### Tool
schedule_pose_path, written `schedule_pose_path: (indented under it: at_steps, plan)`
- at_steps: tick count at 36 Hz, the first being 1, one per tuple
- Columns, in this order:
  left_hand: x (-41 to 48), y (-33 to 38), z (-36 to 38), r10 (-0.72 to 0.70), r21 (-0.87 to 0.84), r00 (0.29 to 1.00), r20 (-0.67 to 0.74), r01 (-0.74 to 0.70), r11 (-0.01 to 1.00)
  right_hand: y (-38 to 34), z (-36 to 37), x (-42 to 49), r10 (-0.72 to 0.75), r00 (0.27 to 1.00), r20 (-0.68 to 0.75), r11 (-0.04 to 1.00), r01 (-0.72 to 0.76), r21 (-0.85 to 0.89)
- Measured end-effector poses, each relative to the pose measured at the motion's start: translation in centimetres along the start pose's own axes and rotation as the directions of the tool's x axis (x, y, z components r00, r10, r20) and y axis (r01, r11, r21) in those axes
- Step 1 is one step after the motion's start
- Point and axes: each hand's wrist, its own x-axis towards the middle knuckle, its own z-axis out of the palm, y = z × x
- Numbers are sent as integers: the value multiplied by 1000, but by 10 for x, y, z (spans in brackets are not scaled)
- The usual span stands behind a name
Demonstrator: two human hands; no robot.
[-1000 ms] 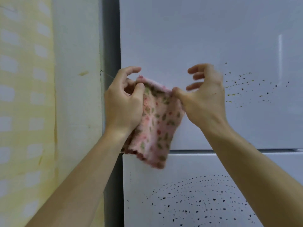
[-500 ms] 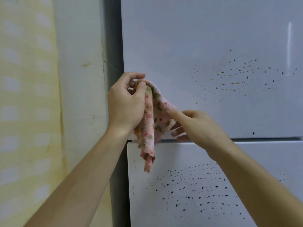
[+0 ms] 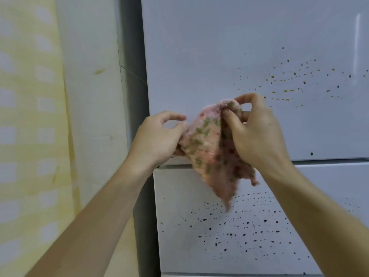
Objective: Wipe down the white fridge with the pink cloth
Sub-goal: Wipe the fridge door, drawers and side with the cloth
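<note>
Holds the pink cloth (image 3: 207, 148) up with both hands, in front of the white fridge (image 3: 199, 56). Pinches the top fold of the cloth with the right hand (image 3: 257, 134), thumb and fingers curled tight on it. Grips the other edge with the left hand (image 3: 157, 136), thumb on the front and lower fingers tucked under, pointer finger bent and off the cloth.

Hangs bunched between the two hands, with green and red marks on the pink and a blurry tip well below the right hand. Cannot tell if the cloth touches the fridge.

Just behind and under the hands, a thin line (image 3: 329, 159) between the top door (image 3: 239, 27) and the bottom door (image 3: 179, 246). Up and to the right of the right hand, small yellow-brown spots (image 3: 289, 84) on the top door. Below both hands, lots of dark spots (image 3: 239, 226) on the bottom door. Left of the left hand, a pale wall (image 3: 89, 96), and further left a yellow checked part (image 3: 26, 116).
</note>
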Motion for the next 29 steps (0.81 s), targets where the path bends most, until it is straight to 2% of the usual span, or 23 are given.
schedule_pose_path:
  at_steps: [4, 7, 10, 14, 17, 20, 23, 26, 29]
  plan:
    - [-3, 0, -2, -7, 102, 998, 65, 0, 995, -5, -5, 4, -104, 994, 29, 924, 107, -367]
    - [0, -4, -4, 11, 87, 1000, 5, -12, 996, -6, -10, 8, -140, 990, 22, 884, 135, -447]
    - [3, -8, -7, -9, 25, 999, -47, 10, 1000, -2, -14, 13, -122, 992, 28, 920, 124, -373]
    - [-1, -6, -9, -79, -130, 992, 103, 92, 987, -2, -12, 15, -53, 998, 45, 998, 54, -25]
    - [-4, -6, -9, -21, -96, 983, 182, 39, 995, -3, -14, 15, 13, 997, 78, 975, -30, 220]
    - [-2, -5, -11, 21, -31, 989, 144, -17, 999, -1, -18, 18, 78, 990, 121, 930, -115, 349]
    - [2, -4, -16, 37, 3, 989, 142, -38, 999, 5, -22, 25, 121, 973, 196, 894, -193, 404]
    - [7, -3, -19, 82, 93, 987, 136, -95, 991, 6, -25, 26, 82, 967, 240, 899, -176, 400]
    - [11, -1, -20, 151, 225, 986, 71, -163, 960, 3, -28, 24, -2, 977, 211, 981, -39, 188]
